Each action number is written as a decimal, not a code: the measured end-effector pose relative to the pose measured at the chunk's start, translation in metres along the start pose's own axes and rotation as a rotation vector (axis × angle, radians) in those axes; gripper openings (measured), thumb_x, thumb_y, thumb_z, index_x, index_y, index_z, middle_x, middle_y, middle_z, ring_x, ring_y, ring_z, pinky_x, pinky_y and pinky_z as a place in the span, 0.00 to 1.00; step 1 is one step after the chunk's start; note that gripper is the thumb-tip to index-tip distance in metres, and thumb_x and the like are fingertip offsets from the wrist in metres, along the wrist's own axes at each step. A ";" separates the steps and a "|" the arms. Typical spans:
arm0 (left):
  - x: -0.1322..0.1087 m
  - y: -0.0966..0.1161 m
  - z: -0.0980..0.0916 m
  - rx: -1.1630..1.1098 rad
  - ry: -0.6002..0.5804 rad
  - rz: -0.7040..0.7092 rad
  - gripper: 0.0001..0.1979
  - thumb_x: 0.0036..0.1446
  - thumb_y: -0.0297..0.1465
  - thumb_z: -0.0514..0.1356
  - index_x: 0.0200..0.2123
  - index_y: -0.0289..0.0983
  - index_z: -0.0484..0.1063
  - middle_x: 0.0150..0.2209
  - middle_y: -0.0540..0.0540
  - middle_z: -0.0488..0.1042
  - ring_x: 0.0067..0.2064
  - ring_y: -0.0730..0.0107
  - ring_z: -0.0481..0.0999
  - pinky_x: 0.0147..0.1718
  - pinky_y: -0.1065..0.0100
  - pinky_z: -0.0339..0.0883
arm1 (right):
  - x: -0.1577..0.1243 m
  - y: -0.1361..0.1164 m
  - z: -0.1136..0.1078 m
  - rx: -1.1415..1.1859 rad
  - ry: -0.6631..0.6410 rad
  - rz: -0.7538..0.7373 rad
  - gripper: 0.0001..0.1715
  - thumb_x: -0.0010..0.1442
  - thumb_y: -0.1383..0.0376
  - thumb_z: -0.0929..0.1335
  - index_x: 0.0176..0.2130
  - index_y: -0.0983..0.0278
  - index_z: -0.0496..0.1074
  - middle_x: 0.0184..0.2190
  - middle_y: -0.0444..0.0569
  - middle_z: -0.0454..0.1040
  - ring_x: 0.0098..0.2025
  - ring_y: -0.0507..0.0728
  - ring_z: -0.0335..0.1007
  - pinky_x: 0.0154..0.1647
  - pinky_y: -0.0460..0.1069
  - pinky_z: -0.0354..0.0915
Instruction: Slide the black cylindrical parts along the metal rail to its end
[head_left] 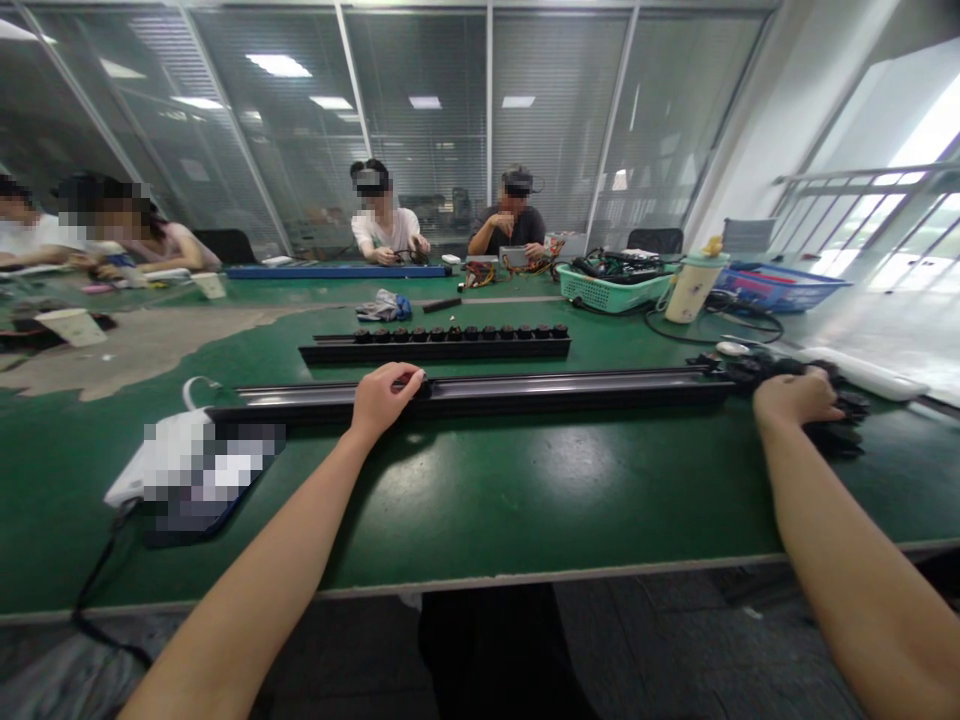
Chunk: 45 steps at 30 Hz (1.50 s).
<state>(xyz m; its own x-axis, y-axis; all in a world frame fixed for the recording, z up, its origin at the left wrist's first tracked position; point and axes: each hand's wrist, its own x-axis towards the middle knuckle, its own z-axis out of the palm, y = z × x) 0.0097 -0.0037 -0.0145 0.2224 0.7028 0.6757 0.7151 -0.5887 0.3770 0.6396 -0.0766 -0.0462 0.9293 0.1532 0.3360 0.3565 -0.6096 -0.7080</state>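
Note:
A long black rail [570, 388] with a shiny inner channel lies across the green table [525, 500] in front of me. My left hand [384, 400] rests on its left half, thumb and fingers pinched on a small black part [424, 386] at the channel. Beyond the rail's right end, my right hand [796, 396] is curled over a heap of small black parts [844, 412]; what its fingers hold is hidden. Behind the rail lies a shorter black strip [442, 350] carrying a row of several black round pieces.
A white device [176, 450] and a phone-like slab [217, 485] lie at left. Farther back are gloves [384, 305], a green basket [619, 290], a cream bottle [694, 287], a blue basket [787, 288] and cables. Several people sit around the table.

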 end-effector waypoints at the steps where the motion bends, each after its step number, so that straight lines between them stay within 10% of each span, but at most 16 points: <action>1: 0.000 0.000 0.000 -0.002 -0.002 -0.004 0.20 0.67 0.48 0.55 0.40 0.40 0.80 0.41 0.44 0.82 0.42 0.62 0.80 0.38 0.66 0.71 | 0.000 -0.001 0.000 0.015 -0.037 -0.016 0.29 0.63 0.67 0.58 0.59 0.68 0.70 0.56 0.73 0.73 0.61 0.72 0.64 0.62 0.70 0.46; 22: -0.001 -0.002 -0.001 -0.019 0.008 0.012 0.18 0.67 0.47 0.56 0.39 0.41 0.80 0.40 0.45 0.82 0.40 0.62 0.79 0.37 0.65 0.70 | -0.062 -0.038 -0.031 -0.018 -0.102 -0.835 0.30 0.70 0.68 0.54 0.64 0.72 0.66 0.67 0.68 0.67 0.72 0.64 0.56 0.70 0.61 0.50; 33: -0.003 0.002 -0.007 -0.019 -0.003 0.013 0.22 0.72 0.46 0.49 0.40 0.41 0.80 0.42 0.43 0.83 0.44 0.60 0.81 0.45 0.62 0.70 | -0.270 -0.134 -0.056 0.554 -0.526 -1.670 0.34 0.72 0.62 0.60 0.74 0.52 0.56 0.69 0.49 0.66 0.72 0.65 0.59 0.72 0.69 0.54; 39: -0.002 -0.010 -0.003 0.034 0.053 0.058 0.25 0.74 0.43 0.43 0.39 0.39 0.75 0.39 0.39 0.80 0.44 0.58 0.79 0.49 0.59 0.70 | -0.396 -0.193 -0.043 0.479 -0.720 -1.643 0.34 0.73 0.59 0.59 0.74 0.61 0.56 0.70 0.56 0.65 0.70 0.64 0.62 0.71 0.64 0.58; 45: -0.001 -0.015 -0.002 0.126 0.113 0.074 0.23 0.75 0.41 0.41 0.38 0.38 0.71 0.38 0.38 0.78 0.42 0.59 0.77 0.46 0.60 0.69 | -0.441 -0.218 -0.040 0.409 -0.734 -1.454 0.29 0.74 0.67 0.57 0.69 0.70 0.62 0.64 0.62 0.70 0.62 0.60 0.69 0.63 0.55 0.66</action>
<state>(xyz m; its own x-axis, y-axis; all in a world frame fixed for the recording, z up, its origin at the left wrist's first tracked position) -0.0026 0.0030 -0.0194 0.2063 0.6059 0.7683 0.7783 -0.5775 0.2465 0.1483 -0.0427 -0.0153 -0.3687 0.7463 0.5541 0.7908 0.5651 -0.2350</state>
